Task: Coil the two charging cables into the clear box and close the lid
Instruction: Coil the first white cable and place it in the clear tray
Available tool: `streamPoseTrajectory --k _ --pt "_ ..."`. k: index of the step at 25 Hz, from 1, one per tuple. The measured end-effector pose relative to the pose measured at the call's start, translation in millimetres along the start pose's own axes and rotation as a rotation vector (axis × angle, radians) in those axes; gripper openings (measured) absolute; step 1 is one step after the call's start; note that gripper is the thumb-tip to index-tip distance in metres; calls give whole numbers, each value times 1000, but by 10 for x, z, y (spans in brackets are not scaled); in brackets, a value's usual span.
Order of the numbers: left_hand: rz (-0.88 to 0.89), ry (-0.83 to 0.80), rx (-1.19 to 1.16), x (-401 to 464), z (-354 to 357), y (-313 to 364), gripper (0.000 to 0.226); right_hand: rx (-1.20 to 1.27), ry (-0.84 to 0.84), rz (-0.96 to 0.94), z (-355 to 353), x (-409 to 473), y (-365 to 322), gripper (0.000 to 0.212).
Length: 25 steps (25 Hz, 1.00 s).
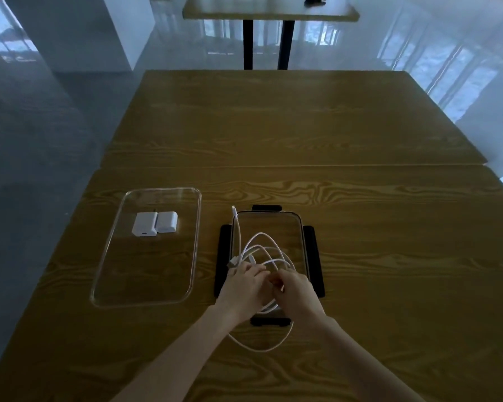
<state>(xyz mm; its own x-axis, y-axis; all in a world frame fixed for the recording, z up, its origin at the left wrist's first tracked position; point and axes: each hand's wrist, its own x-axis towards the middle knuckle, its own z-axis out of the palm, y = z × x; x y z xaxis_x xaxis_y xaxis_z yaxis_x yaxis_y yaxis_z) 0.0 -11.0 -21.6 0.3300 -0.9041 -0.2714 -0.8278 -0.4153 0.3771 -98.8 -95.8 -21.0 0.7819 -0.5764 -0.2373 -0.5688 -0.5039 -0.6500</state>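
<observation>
Both hands meet over the near end of the clear box (300, 227), my left hand (244, 282) and right hand (295, 288) pinching the white cables (262, 248), which loop in the box and onto the bench (360, 256).

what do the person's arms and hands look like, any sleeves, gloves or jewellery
Both forearms are bare as far as the bottom edge of the picture, so no sleeves show. The left hand and right hand wear no gloves. No watch, bracelet or ring is visible, though the light is dim and the fingers are too small to rule out a thin ring.
</observation>
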Motion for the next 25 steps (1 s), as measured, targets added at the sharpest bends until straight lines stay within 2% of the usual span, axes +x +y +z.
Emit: streamPoseTrajectory --k 4,9,14,17,21,25 --pt "-33 186 -16 -18 -96 -52 31 30 72 -40 -110 17 -92 15" --pt "12 456 -102 -127 -377 -39 25 82 192 -123 -285 -21 -290 11" --pt "-48 631 -331 -400 -754 -167 19 74 232 -189 -446 -109 -561 12" --pt "-97 598 -556 -553 -985 -310 19 157 246 -190 -476 -152 -789 12" --pt "-56 523 -845 -760 -1148 -432 21 322 255 -241 -412 -172 -1237 11" --pt "30 378 -1027 -935 -1275 -433 23 373 230 -271 -305 -156 -1576 12"
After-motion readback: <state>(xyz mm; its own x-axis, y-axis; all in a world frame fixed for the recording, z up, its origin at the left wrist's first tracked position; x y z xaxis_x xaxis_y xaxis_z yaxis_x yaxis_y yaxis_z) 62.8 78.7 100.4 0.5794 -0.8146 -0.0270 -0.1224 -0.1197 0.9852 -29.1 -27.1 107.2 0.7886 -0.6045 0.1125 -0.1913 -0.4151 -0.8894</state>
